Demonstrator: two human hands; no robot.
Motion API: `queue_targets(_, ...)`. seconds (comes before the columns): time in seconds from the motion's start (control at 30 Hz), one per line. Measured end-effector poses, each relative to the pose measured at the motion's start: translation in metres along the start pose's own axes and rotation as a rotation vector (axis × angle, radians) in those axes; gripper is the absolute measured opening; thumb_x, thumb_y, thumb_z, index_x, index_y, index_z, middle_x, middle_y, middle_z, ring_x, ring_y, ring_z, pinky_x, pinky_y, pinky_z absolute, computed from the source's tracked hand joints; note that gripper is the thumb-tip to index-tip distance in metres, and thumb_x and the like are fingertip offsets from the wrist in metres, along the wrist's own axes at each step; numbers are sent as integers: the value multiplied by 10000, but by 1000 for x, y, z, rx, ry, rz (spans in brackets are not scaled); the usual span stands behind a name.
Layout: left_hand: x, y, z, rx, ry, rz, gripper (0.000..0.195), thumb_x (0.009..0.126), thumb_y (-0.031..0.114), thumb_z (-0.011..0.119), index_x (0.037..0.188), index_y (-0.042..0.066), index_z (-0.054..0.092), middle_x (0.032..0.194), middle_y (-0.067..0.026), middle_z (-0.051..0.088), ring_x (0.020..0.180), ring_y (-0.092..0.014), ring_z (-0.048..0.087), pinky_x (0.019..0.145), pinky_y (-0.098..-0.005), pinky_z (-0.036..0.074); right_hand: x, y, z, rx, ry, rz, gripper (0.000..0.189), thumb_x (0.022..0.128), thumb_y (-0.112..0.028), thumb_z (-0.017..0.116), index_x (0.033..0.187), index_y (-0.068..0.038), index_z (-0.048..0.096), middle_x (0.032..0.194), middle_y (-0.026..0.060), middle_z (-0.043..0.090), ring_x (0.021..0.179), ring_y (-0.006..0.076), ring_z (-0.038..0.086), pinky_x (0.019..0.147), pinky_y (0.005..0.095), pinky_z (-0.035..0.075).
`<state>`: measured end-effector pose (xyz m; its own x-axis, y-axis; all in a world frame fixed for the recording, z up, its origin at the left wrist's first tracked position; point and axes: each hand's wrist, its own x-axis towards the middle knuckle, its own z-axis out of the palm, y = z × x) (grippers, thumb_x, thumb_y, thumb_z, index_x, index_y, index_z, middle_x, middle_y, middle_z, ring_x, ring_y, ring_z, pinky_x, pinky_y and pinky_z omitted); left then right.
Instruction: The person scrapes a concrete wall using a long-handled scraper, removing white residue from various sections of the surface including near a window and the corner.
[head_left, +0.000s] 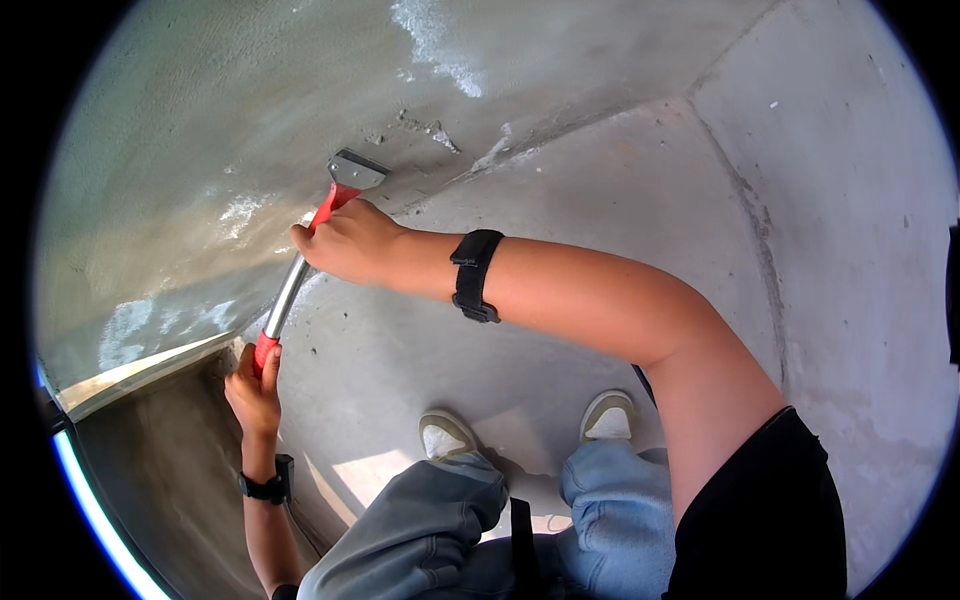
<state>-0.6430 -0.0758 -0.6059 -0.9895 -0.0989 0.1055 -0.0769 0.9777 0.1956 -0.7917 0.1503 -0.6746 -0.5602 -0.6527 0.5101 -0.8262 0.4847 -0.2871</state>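
A long-handled scraper (286, 294) with a silver metal shaft slants up in front of me, its wide steel blade (355, 169) close to the plastered wall (225, 112). Whether the blade edge touches the wall I cannot tell. My right hand (349, 241) is wrapped around the red upper part just below the blade. Lower down, my left hand (255, 390) grips the red end of the handle. Near the blade, a rough patch of crumbly mortar (427, 129) sticks to the wall, just above the wall's foot.
Grey concrete floor (525, 315) lies under my shoes (446, 435). Another wall (847, 195) rises at the right and meets the first at a corner. At the lower left is a recessed opening (165, 427) with a ledge. White patches (439, 45) mark the plaster.
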Motion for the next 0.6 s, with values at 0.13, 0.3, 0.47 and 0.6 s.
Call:
queue_targets(0.13,12,15,1,-29,-60,-10,419,900,398,659,783,12,544,578,-207,428,537,-407,380,478,-396,383,-7,12,-22,-12,-133,-15,217,679,-8,654,832,-4,500,517,92,559,469,239,605,410,349,440)
queue_targets(0.3,-1,16,17,-54,-92,-94,435,892,419,665,782,19,534,580,-206,450,522,-399,403,473,-394,388,-10,10,-21,1,-207,40,235,692,-13,655,861,7,493,536,86,572,488,226,621,429,344,462)
queue_targets(0.47,1,-14,11,24,-31,-25,453,881,441,670,766,29,521,561,-193,450,510,-408,429,462,-397,384,-1,-1,4,57,-49,35,269,685,-14,659,888,9,485,524,89,566,484,241,623,408,351,451)
queue_targets(0.6,2,-45,6,72,-11,-1,452,872,437,680,768,24,532,554,-191,433,499,-397,412,460,-392,377,14,-17,17,45,-86,40,267,682,-20,660,884,5,487,510,87,558,477,238,622,402,348,450)
